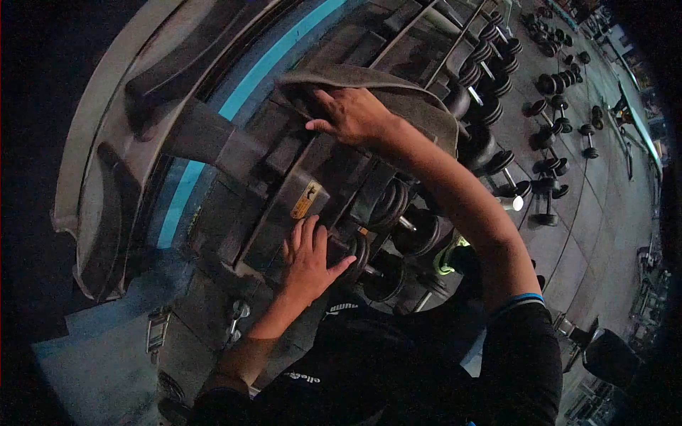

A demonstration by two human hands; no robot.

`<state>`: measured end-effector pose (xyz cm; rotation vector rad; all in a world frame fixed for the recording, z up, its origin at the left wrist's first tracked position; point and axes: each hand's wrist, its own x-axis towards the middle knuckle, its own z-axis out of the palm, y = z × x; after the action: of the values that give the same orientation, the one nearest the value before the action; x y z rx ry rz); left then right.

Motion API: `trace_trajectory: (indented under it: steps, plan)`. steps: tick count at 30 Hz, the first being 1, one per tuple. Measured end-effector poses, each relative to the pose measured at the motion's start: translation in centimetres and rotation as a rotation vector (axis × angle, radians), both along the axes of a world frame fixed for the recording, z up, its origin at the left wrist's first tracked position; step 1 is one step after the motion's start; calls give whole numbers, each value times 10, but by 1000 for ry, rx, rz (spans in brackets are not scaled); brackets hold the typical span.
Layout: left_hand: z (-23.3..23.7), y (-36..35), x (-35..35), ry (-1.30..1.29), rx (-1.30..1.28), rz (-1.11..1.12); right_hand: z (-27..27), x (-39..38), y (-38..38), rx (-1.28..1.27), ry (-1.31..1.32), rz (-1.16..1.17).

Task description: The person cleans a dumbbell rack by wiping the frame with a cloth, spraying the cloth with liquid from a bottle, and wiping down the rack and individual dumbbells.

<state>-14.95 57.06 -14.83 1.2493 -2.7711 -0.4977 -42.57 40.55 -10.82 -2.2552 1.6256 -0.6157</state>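
My right hand [348, 117] lies on a grey-brown cloth [408, 96] bunched over the upper part of a dark dumbbell rack [280, 209]. Its fingers are bent against the cloth, and the thumb points to the left. My left hand [305, 259] is open, fingers spread, over the rack's lower end just under a yellow warning label [306, 199]. It looks to be touching the rack, close to the round black end of a dumbbell [359, 255]. More dumbbells [415, 231] sit on the rack between my two arms.
Several dumbbells [547, 199] stand on the dark tiled floor [590, 234] at the right. To the left is a large curved grey machine part [106, 142] beside a blue strip [273, 53]. A dark seat [611, 358] is at the lower right.
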Motion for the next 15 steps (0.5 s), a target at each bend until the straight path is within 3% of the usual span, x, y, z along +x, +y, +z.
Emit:
trace_trajectory:
  steps: [3,6,7,10,12,13,15]
  plan:
    - [-1,2,1,13,11,15,-34,5,-8,-203,-39,36]
    - [0,3,2,44,51,34,-44,5,14,-428,91,46]
    - [1,3,2,51,66,37,-45,6,22,-285,223,13]
    - [2,1,2,42,99,44,-46,34,52,-452,59,218]
    - [-7,3,2,27,92,49,-35,76,59,-429,-54,259]
    - [-6,5,2,30,94,47,-31,77,54,-221,-7,265]
    - [-5,3,3,35,88,39,-19,57,42,69,407,237]
